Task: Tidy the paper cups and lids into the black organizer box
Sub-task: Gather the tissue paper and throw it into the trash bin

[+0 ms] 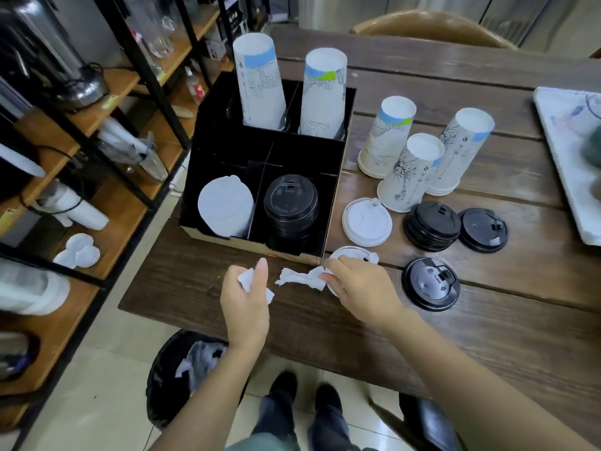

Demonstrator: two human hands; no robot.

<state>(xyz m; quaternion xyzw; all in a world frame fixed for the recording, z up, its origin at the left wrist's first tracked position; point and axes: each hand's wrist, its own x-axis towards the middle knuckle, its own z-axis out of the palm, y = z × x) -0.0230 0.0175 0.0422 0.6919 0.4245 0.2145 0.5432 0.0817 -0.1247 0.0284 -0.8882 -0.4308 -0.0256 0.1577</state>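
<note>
The black organizer box stands at the table's left edge. Its two far compartments hold upside-down stacks of paper cups. Its near ones hold white lids and black lids. Right of the box stand three upturned cups, a white lid, a stack of black lids and two single black lids. My left hand is closed on a crumpled tissue. My right hand pinches another tissue and covers part of a white lid.
A black waste bin with paper in it sits on the floor under the table's near edge. Open shelves with glassware and wrapped cups stand to the left. A white tray lies at the table's right edge. A chair is behind the table.
</note>
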